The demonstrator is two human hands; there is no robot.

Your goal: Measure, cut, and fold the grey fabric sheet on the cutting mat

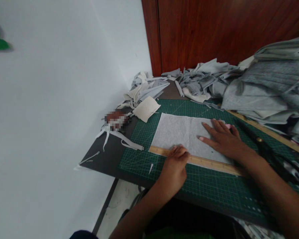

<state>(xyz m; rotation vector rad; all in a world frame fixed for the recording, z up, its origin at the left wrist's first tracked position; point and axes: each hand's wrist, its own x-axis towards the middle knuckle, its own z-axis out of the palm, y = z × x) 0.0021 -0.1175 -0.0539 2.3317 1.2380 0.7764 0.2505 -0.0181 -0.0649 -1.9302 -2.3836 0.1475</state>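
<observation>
The grey cloth (181, 127) lies flat on the green mat (201, 182), which is on the dark tabletop (99, 162). The wooden ruler (209, 163) rests on this cloth, along its near edge. The left hand (176, 161) is at the near side of the cloth; its fingers are close together and bent over the ruler, holding it down. The right hand (220, 137) is on the right part of the cloth, palm down, with its fingers spread wide. A small pink thing (228, 126) shows beside these fingers, but I cannot tell what it is, or if it is held. To the right of the cloth are the black scissors (265, 151), and further right a yellowish strip (266, 130). Behind the cloth, toward the right, there is a large fabric pile (264, 89). To the left of the cloth, near its far corner, lies a beige piece (147, 109), and behind this piece are the scraps (144, 87). A white sliver (150, 168) is on the mat, just before the cloth's near left corner.
</observation>
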